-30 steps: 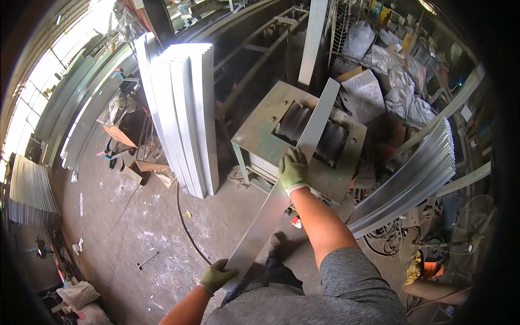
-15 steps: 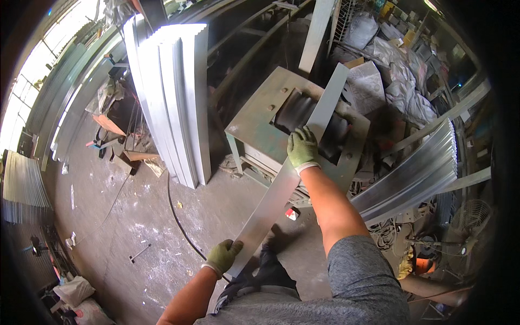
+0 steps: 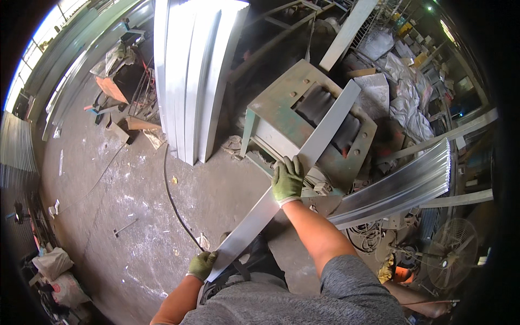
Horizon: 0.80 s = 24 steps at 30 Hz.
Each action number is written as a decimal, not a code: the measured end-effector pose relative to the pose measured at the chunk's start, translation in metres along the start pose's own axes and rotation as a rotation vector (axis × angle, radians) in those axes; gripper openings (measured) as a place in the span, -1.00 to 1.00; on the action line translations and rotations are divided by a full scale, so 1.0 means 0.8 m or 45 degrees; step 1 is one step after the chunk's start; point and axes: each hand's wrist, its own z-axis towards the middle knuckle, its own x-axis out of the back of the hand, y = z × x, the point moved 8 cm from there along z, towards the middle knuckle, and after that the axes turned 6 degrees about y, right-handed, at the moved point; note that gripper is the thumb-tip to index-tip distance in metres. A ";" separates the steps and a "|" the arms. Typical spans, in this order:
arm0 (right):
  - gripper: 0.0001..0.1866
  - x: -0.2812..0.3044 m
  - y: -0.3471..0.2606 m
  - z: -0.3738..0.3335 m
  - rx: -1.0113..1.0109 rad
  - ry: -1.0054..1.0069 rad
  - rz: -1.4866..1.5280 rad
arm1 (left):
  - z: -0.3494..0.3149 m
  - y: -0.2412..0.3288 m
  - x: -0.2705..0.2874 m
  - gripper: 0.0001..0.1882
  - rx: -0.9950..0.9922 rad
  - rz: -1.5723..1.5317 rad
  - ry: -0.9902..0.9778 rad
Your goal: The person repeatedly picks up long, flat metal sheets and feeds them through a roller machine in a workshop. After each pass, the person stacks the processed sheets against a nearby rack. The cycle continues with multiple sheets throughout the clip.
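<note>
A long flat metal strip (image 3: 254,212) runs slantwise from my waist up across a worn green-grey steel machine (image 3: 281,105). Its near end is gripped by my left hand (image 3: 202,265), in a green work glove, fingers closed round the edge. Farther along, my right hand (image 3: 288,179), gloved alike, is wrapped over the strip beside the machine's near edge. The strip's far part passes over the opening where dark rollers (image 3: 319,103) show. The undersides of both grips are hidden.
Tall stacked metal strips (image 3: 187,86) stand left of the machine. More curved strips (image 3: 398,181) rest on its right, near a fan (image 3: 448,254). A black cable (image 3: 172,197) crosses the floor to my left. Crumpled sacks (image 3: 403,92) lie at the back right.
The strip has come back toward my body, with its far end lower over the machine. My right hand has moved nearer, off the machine's top; the head view has shifted.
</note>
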 end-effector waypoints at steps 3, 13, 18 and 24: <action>-0.68 0.000 -0.038 -0.043 -0.031 -0.025 0.009 | -0.022 -0.055 0.005 -0.35 0.035 0.001 -0.047; -0.67 0.002 -0.128 -0.141 -0.059 -0.119 0.046 | -0.090 -0.181 0.028 -0.45 0.130 -0.078 -0.048; -0.62 0.012 -0.169 -0.179 -0.083 -0.177 0.073 | -0.122 -0.225 0.046 -0.47 0.210 -0.026 -0.052; -0.62 0.026 -0.222 -0.222 -0.033 -0.353 0.185 | -0.162 -0.292 0.079 -0.50 0.162 0.018 -0.084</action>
